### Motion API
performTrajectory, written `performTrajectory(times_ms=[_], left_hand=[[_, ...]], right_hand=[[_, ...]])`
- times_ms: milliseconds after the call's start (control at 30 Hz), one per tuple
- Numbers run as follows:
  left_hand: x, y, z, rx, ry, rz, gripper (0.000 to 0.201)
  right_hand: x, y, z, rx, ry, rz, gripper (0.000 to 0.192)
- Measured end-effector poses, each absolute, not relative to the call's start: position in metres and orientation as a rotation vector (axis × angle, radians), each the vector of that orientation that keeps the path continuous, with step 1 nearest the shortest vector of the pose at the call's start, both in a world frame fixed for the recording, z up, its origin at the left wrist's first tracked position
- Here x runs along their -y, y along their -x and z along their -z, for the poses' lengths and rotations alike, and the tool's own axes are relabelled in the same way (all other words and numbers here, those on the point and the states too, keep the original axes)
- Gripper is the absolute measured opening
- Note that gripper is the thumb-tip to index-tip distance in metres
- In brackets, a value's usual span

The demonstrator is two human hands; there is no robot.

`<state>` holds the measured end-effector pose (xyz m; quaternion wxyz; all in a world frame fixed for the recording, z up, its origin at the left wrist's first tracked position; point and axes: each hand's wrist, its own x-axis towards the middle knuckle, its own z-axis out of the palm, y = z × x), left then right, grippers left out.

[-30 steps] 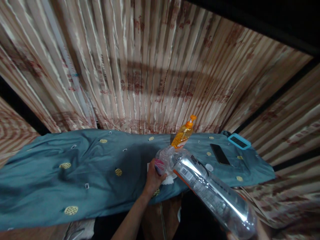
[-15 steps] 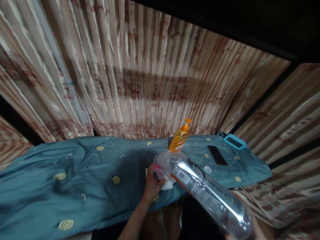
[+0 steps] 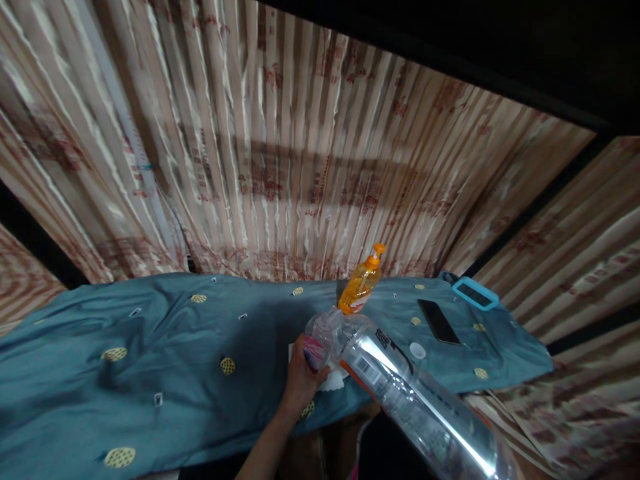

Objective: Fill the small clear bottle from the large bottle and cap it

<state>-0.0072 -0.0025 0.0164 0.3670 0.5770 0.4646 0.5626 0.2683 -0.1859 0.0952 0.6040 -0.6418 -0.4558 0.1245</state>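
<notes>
My left hand (image 3: pixel 301 381) is closed around a small clear plastic container (image 3: pixel 320 337) with a pink patch on its side. A large clear plastic bottle (image 3: pixel 420 397) with a silver label leans across the lower right, its neck end tilted down to the left, against or just over the container's mouth. My right hand (image 3: pixel 529 467) supports the bottle's base end at the bottom edge; most of its fingers are hidden behind the bottle. Whether liquid is flowing I cannot tell. White paper (image 3: pixel 334 380) lies beneath the container.
An orange pump bottle (image 3: pixel 360 283) stands just behind the container. To the right lie a white round cap (image 3: pixel 417 350), a dark phone (image 3: pixel 438 321) and a blue-framed device (image 3: pixel 475 293). Everything rests on a teal cloth (image 3: pixel 175 347), with a pleated curtain (image 3: pixel 280 167) behind.
The view has shifted slightly, so the objects on the right sit a little lower and further right. Both hands keep their hold, and the large bottle stays tilted toward the container.
</notes>
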Motion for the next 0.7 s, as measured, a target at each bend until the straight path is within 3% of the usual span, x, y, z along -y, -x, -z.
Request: performTrajectory(times_ms=[233, 700], left_hand=[[0.003, 0.007, -0.015, -1.224, -1.461, -1.373, 0.068], [0.003, 0.006, -0.011, -1.154, -1.458, -1.399, 0.064]], right_hand=[[0.155, -0.298, -0.085, 1.066, 1.484, -0.358, 0.047], [0.170, -0.289, -0.080, 0.973, 1.552, -0.471, 0.048]])
